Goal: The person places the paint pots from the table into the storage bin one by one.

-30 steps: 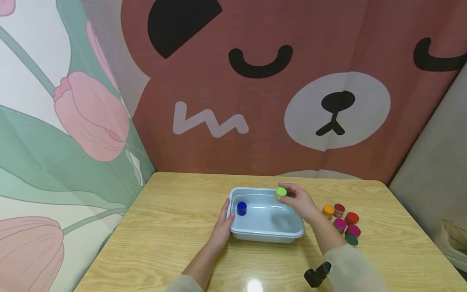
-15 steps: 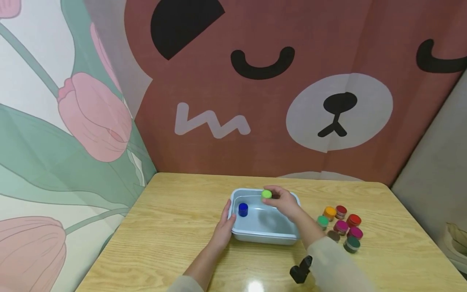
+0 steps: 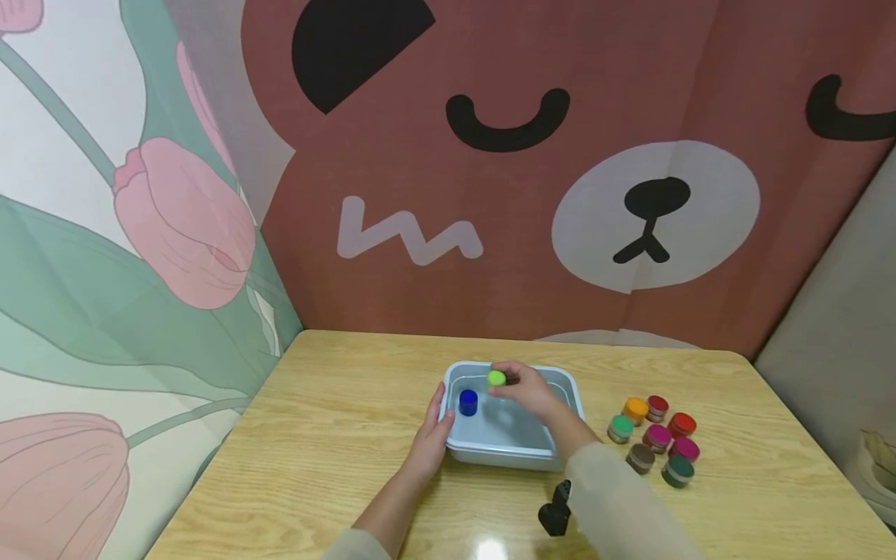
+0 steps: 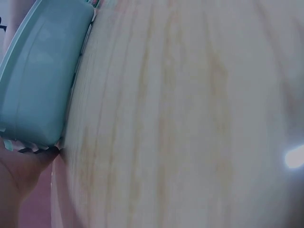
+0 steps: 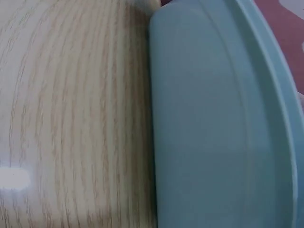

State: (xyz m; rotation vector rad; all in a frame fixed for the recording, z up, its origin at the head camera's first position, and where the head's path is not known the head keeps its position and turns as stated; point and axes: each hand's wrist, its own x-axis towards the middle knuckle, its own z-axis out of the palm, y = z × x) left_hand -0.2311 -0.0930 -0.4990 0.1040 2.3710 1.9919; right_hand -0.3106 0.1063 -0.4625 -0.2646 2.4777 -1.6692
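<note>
In the head view, a light blue plastic basin (image 3: 504, 449) stands on the wooden table. My left hand (image 3: 425, 443) grips its left side, thumb at the rim and fingers along the outer wall. A small jar with a lime-green lid (image 3: 496, 378) is pinched between the thumb and fingers of my right hand (image 3: 526, 389), over the basin's back half. Inside the basin, near its left end, stands a small dark blue jar (image 3: 468, 402). The left wrist view catches part of my left hand (image 4: 21, 166) at the basin's lower corner. The basin's outer wall (image 5: 199, 123) fills much of the right wrist view.
Right of the basin stand several small jars, among them an orange jar (image 3: 635, 410), a green jar (image 3: 620, 428), a brown jar (image 3: 640, 458) and a dark green jar (image 3: 677, 470). A black device (image 3: 556, 509) is beside my right sleeve. A bear-patterned curtain (image 3: 518, 303) hangs behind the table.
My right hand has moved left over the basin with the lime-lidded jar, from the right back rim toward the blue jar. The left hand stays at the basin's left side.
</note>
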